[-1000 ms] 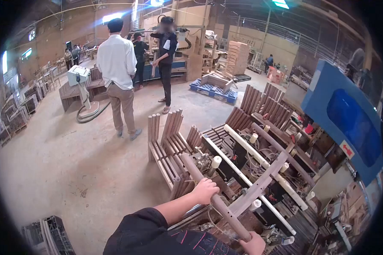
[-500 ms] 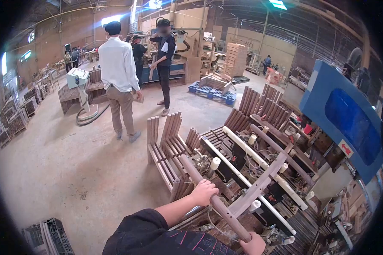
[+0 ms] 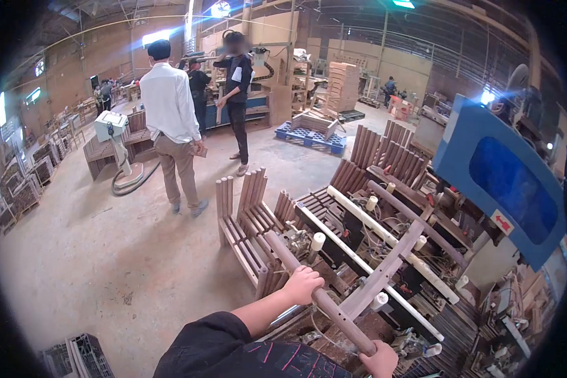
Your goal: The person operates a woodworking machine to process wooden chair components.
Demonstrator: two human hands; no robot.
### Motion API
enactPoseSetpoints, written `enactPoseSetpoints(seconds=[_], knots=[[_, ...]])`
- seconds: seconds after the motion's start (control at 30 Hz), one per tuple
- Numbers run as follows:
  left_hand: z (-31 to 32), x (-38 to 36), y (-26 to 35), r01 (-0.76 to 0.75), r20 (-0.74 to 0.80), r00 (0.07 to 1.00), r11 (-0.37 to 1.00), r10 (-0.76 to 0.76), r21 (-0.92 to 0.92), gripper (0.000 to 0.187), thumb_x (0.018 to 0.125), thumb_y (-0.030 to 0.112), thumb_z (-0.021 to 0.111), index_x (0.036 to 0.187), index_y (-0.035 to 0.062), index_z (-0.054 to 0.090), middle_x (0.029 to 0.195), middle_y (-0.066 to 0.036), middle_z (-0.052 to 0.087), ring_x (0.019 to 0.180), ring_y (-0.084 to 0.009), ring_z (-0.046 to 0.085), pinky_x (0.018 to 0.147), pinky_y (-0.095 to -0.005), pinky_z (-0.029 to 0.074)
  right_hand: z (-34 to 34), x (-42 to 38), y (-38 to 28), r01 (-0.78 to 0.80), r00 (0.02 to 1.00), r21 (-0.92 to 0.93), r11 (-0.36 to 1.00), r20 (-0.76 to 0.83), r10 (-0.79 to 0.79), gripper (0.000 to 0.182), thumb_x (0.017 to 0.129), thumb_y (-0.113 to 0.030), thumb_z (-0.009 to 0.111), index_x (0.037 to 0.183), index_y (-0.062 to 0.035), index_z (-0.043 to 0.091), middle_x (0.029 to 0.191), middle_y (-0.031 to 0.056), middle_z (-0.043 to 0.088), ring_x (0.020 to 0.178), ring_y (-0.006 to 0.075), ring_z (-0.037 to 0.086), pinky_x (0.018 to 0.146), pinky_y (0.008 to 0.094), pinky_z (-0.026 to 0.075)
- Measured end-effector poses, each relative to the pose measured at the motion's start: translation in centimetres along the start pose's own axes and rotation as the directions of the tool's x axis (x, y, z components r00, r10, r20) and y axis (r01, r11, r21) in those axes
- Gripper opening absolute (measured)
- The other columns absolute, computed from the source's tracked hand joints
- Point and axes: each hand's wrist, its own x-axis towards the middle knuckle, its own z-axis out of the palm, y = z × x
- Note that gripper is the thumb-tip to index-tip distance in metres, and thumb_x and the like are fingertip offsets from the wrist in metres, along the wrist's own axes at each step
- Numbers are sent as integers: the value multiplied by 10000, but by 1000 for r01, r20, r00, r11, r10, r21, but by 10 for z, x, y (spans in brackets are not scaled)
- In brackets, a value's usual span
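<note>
An H-shaped wooden frame (image 3: 383, 271), two round rails joined by a flat crosspiece, lies across a machine with white rollers. My left hand (image 3: 305, 285) wraps around the middle of its near rail. Close to that rail's lower end, my right hand (image 3: 379, 360) grips the wood, its fingers partly hidden. Beneath the frame run two long white bars (image 3: 384, 286), with several white cylindrical pads (image 3: 318, 240) around them.
Stacked slatted wooden parts (image 3: 252, 217) stand beyond the machine. A blue machine cover (image 3: 453, 142) rises at right. A person in a white shirt (image 3: 169, 104) and one in dark clothes (image 3: 238, 94) stand ahead, near a blue pallet (image 3: 312, 140).
My view has shifted slightly. Both hands keep their hold on the frame, which stays almost where it was over the machine.
</note>
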Motion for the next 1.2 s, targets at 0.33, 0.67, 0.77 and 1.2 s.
enactPoseSetpoints(seconds=[0.33,0.67,0.77,1.2], knots=[[-2,-1,2,-12,-29,1000,1000,12,-4,355,584,133,752,914,182,631,876,-21,570,959,-248,577,930,-412,403,38,18,28,59,984,-28,998,-168,-63,453,590,-389,808,973,-157,740,888,97,715,861,302,688,787,421,537],[-3,-1,4,-24,-68,997,1000,23,-9,342,575,146,748,891,177,622,862,-26,570,937,-252,580,914,-407,409,36,16,28,85,982,-28,996,-165,-88,426,596,-385,803,949,-156,738,869,87,711,866,296,685,782,423,537],[-3,-1,4,-24,-79,997,1000,23,-9,339,576,157,749,891,182,625,858,-26,571,934,-252,583,911,-408,411,35,16,27,80,984,-27,996,-159,-83,419,601,-386,802,946,-157,738,871,81,712,869,293,685,783,421,537],[2,-2,3,-35,-146,989,999,32,-18,303,596,157,742,873,183,622,841,-21,561,916,-253,578,898,-402,413,37,16,29,110,972,-46,993,-203,-117,424,595,-400,808,944,-169,741,858,77,713,851,289,689,769,416,544]])
